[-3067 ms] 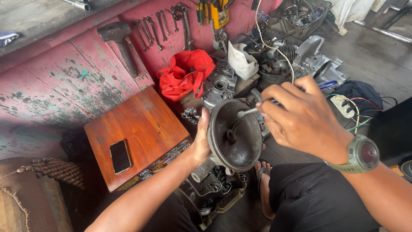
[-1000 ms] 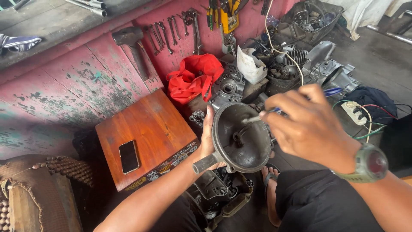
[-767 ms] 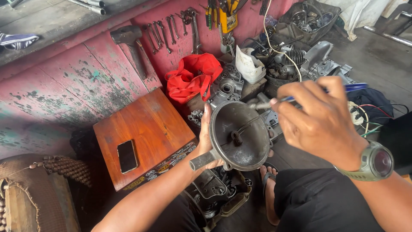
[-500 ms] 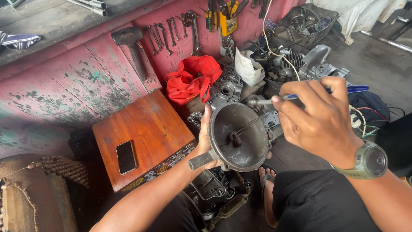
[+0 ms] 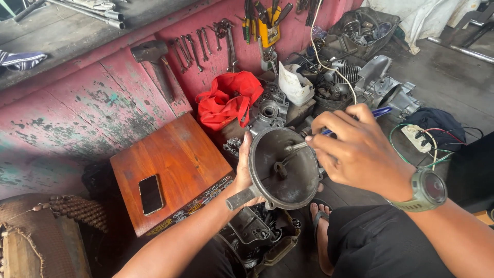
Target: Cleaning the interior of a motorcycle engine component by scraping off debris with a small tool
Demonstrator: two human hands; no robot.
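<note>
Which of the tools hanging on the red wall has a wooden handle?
The hammer, hung left of the all-metal wrenches; the pliers have coloured grips.

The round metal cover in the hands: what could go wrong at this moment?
1. The left hand grips the round metal cover only at its rim, above the engine block; it could slip and fall on it.
2. The right hand pushes a blue-handled screwdriver into the cover; if the tip slips, it may jab the left fingers.
3. A sandalled foot lies just below.
</note>
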